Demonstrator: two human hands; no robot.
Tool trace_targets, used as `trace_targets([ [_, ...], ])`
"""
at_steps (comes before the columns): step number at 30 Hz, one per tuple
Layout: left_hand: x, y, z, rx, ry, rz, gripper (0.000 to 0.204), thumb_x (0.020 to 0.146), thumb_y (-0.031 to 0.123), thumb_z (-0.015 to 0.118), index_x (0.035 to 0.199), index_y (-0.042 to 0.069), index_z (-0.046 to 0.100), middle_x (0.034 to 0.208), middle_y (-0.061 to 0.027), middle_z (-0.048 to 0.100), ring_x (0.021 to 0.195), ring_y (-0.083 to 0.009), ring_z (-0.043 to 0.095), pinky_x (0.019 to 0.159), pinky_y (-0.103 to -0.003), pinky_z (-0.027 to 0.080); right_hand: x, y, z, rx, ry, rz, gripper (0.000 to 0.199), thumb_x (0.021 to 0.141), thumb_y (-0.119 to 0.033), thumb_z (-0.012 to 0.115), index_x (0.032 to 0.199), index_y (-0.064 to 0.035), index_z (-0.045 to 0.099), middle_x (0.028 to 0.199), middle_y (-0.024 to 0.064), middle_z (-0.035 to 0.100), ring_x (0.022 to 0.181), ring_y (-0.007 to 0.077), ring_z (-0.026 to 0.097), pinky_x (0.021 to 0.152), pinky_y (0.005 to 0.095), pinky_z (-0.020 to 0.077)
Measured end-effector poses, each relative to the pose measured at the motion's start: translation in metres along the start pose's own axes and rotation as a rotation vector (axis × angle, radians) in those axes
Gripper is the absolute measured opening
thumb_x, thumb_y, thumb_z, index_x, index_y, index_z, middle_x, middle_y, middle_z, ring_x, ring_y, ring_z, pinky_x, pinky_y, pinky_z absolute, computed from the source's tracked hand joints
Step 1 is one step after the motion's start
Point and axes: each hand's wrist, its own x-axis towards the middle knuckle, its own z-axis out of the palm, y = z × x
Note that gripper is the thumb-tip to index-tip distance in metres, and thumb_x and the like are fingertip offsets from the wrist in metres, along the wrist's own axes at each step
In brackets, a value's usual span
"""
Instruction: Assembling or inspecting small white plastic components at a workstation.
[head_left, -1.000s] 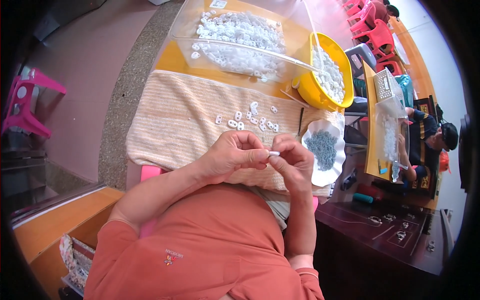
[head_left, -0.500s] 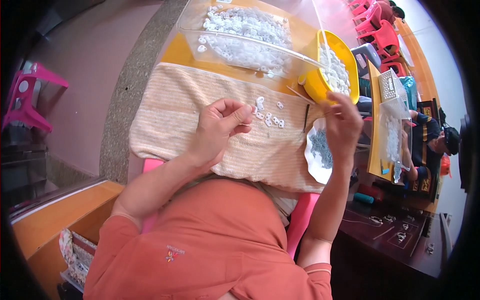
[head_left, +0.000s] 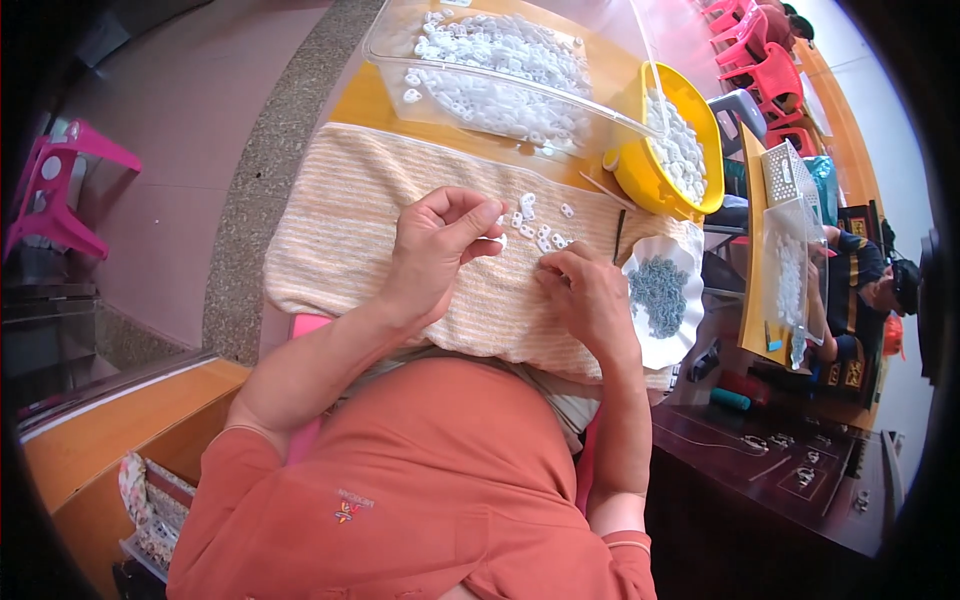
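My left hand [head_left: 432, 250] is closed in a pinch over the striped towel [head_left: 345, 215], with a small white plastic piece [head_left: 502, 240] showing at the fingertips. My right hand [head_left: 592, 300] hovers low over the cloth just to the right, thumb and fingers drawn together. Whatever it may hold is too small to see. Several loose white two-holed pieces [head_left: 544, 240] lie on the towel just beyond both hands. Beside my right hand stands a white fluted dish [head_left: 672, 350] of small dark grey parts [head_left: 658, 296].
Behind the towel is a clear plastic bin [head_left: 395, 58] heaped with white pieces. A yellow tub [head_left: 708, 120] of white pieces stands to its right. A thin black tool [head_left: 619, 236] and a pale stick [head_left: 602, 187] lie nearby. Another person [head_left: 862, 262] sits at the right.
My right hand has come down and left from above the dish to the towel near my left hand. My left hand keeps its pinch in about the same place.
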Motion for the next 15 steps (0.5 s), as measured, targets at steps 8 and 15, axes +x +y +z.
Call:
trace_targets([
  [8,0.005,-0.003,-0.002,0.351,-0.070,0.193,0.007,0.087,0.006,0.065,0.091,0.000,0.063,0.086,-0.0051,0.067,0.072,-0.0074,0.061,0.065,-0.021,0.051,-0.002,0.003,0.005,0.037,-0.002,-0.007,0.007,0.079,-0.007,0.064,0.085,-0.0030,0.066,0.082,0.0126,0.062,0.076,0.0327,0.062,0.066,0.0387,0.0483],
  [15,0.003,-0.007,-0.003,0.997,-0.148,0.426,0.008,0.080,0.003,0.069,0.086,0.001,0.064,0.091,-0.0090,0.068,0.079,-0.0141,0.065,0.070,-0.025,0.051,-0.005,-0.004,0.006,-0.071,0.008,-0.024,0.006,0.080,-0.005,0.062,0.083,-0.0031,0.056,0.081,0.0141,0.059,0.075,0.0350,0.060,0.064,0.0429,0.0464],
])
